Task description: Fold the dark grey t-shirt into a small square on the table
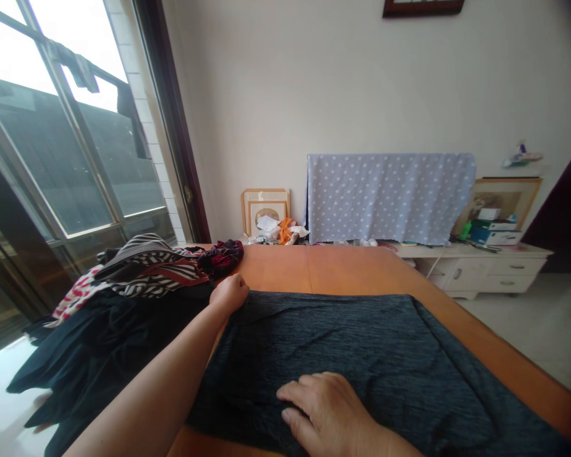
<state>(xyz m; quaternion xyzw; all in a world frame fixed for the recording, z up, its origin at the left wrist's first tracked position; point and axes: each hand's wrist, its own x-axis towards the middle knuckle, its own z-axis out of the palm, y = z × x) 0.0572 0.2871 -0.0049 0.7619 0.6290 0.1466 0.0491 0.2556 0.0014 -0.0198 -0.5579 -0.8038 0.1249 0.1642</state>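
Note:
A dark grey heathered garment (342, 355) lies spread flat on the orange wooden table (356, 270). My left hand (229, 293) is at the far left corner of the garment, its fingers curled and apparently pinching the cloth. My right hand (321, 409) rests palm down on the near part of the garment, with its fingers together and slightly curved. Just left of my left hand is a heap of striped, red-patterned and black clothes (147, 270), which partly overhangs the table edge.
A dark garment (105, 349) hangs below the heap at the left, beside a glass door (66, 152). Beyond the table stand a white drawer cabinet (485, 273), a polka-dot blue cloth (390, 200), picture frames (265, 211) and scattered small items.

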